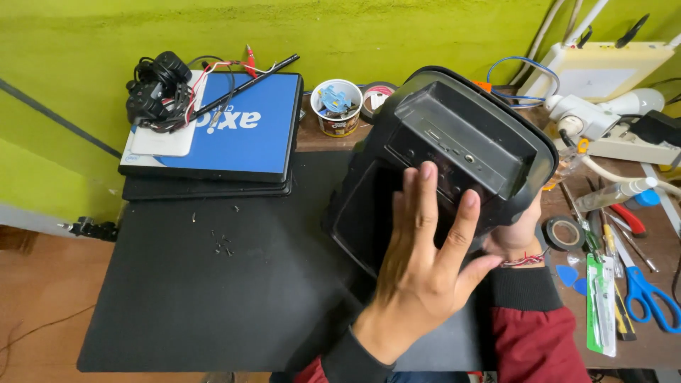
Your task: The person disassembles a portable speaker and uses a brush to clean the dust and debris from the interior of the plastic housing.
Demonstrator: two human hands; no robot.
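Right, keep your left hand (422, 273) flat and spread on the black speaker box (447, 163), fingers open, not clamped, and steady it while your right hand (514, 237) props it from underneath; whether that grip is closed you can't tell, it's mostly hidden. Speaker box sits tilted above the black mat (213, 284) on the counter (642, 248): bulky, dark plastic, recessed panel with small ports facing you.
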